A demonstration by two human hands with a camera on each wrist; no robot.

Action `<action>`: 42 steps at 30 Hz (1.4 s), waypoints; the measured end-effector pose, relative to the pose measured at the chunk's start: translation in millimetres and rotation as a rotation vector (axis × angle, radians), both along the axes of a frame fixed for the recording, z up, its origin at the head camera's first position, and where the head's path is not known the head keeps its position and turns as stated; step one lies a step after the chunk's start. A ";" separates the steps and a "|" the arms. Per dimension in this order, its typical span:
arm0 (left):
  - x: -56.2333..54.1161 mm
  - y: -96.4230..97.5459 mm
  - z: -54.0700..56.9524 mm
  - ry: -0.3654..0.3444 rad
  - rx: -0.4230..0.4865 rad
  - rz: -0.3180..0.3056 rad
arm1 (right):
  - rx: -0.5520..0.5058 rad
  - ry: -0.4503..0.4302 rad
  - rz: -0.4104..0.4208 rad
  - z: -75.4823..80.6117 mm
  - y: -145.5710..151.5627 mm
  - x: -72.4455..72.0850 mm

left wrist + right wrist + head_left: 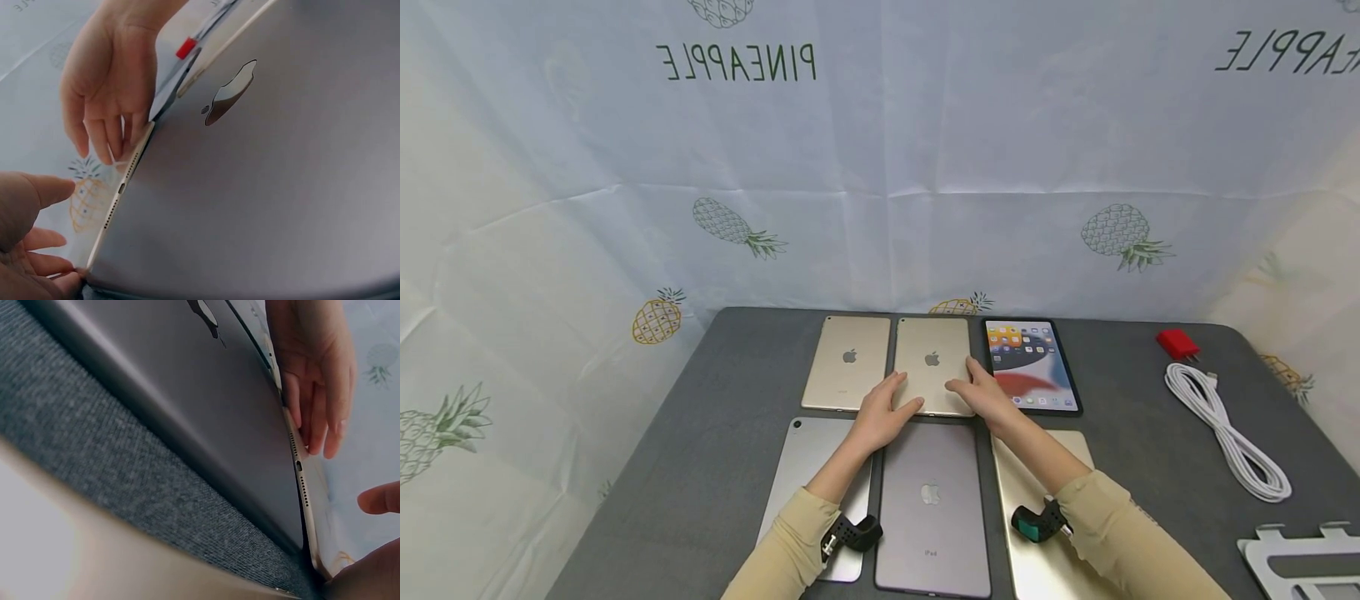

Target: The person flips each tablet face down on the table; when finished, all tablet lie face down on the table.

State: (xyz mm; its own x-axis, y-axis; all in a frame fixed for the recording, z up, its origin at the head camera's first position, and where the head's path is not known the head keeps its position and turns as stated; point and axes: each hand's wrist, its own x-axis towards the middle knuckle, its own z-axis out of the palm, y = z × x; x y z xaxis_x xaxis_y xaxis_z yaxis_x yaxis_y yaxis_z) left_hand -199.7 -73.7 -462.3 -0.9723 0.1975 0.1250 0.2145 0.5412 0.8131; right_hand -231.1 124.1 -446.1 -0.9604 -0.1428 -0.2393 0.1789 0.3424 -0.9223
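Observation:
A gold tablet (931, 385) lies back side up in the middle of the far row, between the two hands. At its left edge rests my left hand (882, 414), fingers fairly straight and thumb spread over the near corner. My right hand (990, 398) is at the opposite edge, fingertips along the side and thumb above the back. Both wrist views show the fingers at the tablet's sides, with its port edge (122, 187) between them. Below the wrists lies a larger grey tablet (931, 525), also back side up.
Another gold tablet (847, 367) lies far left, and a tablet with its screen lit (1032, 367) far right. Nearer are a silver tablet (808, 462) and a gold one (1026, 492) under the forearms. A red charger (1177, 343), white cable (1217, 425) and metal stand (1300, 546) lie right.

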 end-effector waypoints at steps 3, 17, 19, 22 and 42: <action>0.2 0.5 -1.1 0.006 -0.007 0.004 | -0.001 0.009 -0.007 -1.0 0.0 0.3; 6.6 16.5 0.1 0.082 0.014 0.014 | -0.013 0.109 -0.032 6.8 27.3 4.0; 7.3 22.8 2.9 0.102 0.028 -0.007 | 0.000 0.123 -0.048 10.1 36.5 5.2; 7.7 34.2 7.6 0.089 0.081 -0.049 | 0.028 0.151 -0.061 14.1 51.5 8.6; 16.7 108.7 3.7 -0.371 0.431 -0.159 | 0.273 0.105 -0.046 -1.9 134.2 51.3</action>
